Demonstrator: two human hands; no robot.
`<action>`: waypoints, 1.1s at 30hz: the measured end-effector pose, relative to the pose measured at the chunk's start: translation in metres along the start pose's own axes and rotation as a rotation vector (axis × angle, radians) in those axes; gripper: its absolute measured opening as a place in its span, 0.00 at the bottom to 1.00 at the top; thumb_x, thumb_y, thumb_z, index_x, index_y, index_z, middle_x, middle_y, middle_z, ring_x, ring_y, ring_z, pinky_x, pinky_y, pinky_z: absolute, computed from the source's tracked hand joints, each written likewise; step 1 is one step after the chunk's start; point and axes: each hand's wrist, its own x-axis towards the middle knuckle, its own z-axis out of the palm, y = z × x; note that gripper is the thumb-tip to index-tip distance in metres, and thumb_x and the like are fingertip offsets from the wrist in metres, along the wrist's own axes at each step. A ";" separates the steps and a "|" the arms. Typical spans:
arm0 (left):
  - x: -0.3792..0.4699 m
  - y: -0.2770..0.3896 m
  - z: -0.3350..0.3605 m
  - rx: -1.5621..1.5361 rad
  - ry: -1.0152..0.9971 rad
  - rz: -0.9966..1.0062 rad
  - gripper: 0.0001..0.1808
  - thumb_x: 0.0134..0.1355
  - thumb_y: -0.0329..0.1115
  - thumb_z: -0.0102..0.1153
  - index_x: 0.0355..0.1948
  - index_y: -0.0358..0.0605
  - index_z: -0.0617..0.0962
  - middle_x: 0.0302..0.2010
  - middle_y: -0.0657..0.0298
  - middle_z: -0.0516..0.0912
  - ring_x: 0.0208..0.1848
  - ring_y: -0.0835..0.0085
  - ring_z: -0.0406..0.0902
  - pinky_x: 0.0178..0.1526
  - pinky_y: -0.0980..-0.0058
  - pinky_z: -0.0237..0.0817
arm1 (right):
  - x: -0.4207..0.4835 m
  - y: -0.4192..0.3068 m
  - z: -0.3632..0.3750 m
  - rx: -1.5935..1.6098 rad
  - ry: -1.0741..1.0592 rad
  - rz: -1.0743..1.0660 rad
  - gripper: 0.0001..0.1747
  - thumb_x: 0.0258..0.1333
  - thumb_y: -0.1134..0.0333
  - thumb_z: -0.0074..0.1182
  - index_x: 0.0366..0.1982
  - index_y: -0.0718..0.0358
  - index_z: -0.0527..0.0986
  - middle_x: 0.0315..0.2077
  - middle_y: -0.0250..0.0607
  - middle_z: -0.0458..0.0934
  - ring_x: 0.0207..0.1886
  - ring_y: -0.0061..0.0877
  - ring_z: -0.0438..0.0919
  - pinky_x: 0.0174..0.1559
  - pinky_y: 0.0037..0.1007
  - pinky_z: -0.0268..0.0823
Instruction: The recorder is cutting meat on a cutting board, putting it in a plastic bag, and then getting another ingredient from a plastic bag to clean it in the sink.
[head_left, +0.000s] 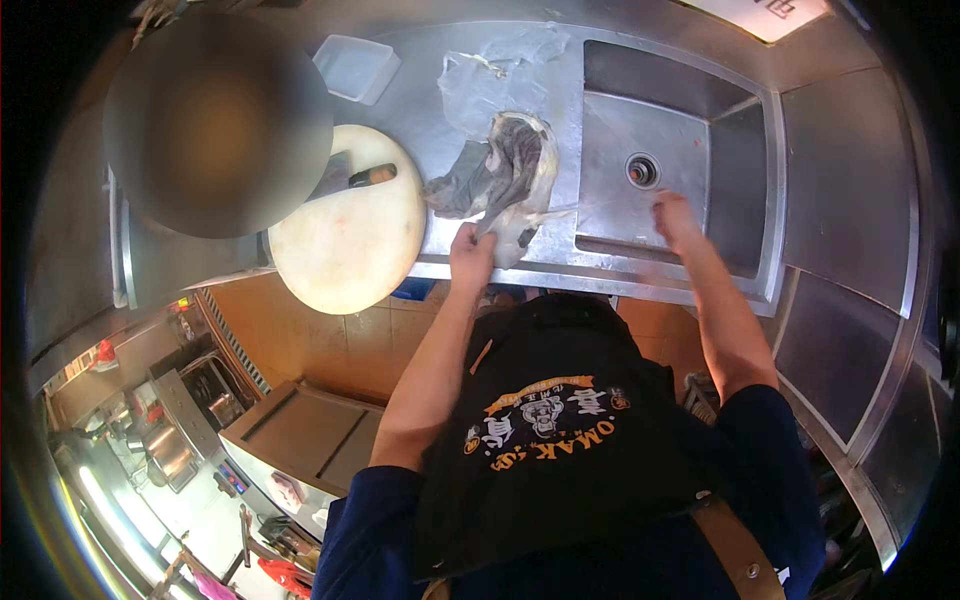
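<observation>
A grey, folded piece of what looks like tripe, with whitish edges, lies on the steel counter left of the sink. My left hand pinches its near end, by the counter's front edge. From there a thin, translucent strip stretches right, over the sink. At its far end my right hand, slightly blurred, is closed on it above the basin. A crumpled clear plastic bag lies just behind the grey piece.
Left of my hands, a round cutting board overhangs the counter edge, bearing a cleaver. A white plastic tub stands behind it. The steel sink has an open drain. A blurred round patch hides the left side.
</observation>
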 end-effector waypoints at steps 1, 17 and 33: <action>0.000 0.006 -0.004 -0.162 -0.088 -0.122 0.07 0.57 0.30 0.55 0.34 0.37 0.75 0.28 0.61 0.79 0.30 0.75 0.72 0.33 0.73 0.64 | -0.002 -0.017 -0.020 0.115 0.038 0.005 0.04 0.56 0.74 0.46 0.31 0.61 0.73 0.19 0.29 0.68 0.19 0.18 0.65 0.18 0.24 0.55; -0.005 0.039 0.000 -0.677 -0.235 -0.419 0.09 0.61 0.29 0.56 0.42 0.46 0.71 0.34 0.63 0.79 0.34 0.72 0.78 0.37 0.74 0.72 | -0.086 -0.044 0.177 -0.842 -0.315 -0.814 0.13 0.50 0.57 0.63 0.32 0.60 0.80 0.36 0.44 0.80 0.39 0.40 0.79 0.41 0.39 0.70; -0.013 0.007 0.021 0.072 0.102 0.038 0.11 0.53 0.32 0.60 0.31 0.37 0.71 0.28 0.58 0.75 0.31 0.70 0.72 0.37 0.70 0.66 | -0.036 0.012 0.127 -0.920 0.102 -0.822 0.06 0.51 0.70 0.51 0.32 0.62 0.75 0.34 0.48 0.79 0.38 0.46 0.78 0.41 0.45 0.70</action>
